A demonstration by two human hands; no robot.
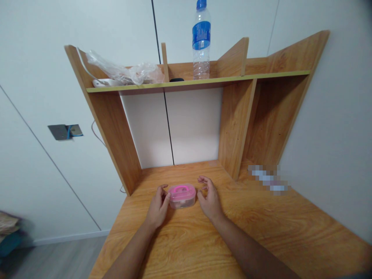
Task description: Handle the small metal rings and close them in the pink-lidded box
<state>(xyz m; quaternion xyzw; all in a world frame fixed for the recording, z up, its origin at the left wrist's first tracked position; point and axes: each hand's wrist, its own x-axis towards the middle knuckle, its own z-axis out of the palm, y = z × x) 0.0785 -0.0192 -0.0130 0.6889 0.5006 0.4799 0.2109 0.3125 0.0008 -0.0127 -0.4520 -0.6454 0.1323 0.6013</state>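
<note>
A small clear plastic box with a pink lid (182, 195) sits on the wooden desk (186, 236) in front of me. My left hand (158, 206) rests against the box's left end, thumb and fingers touching it. My right hand (208, 199) is just to the right of the box with fingers curled and apart, close to its right end; contact there is unclear. Both forearms reach in from the bottom of the view.
A wooden hutch rises behind the desk with a shelf (197, 82) on top. A plastic water bottle (201, 40) stands on the shelf, and a crumpled clear plastic bag (128, 71) lies at its left. A blurred item (269, 179) lies at the right compartment's foot.
</note>
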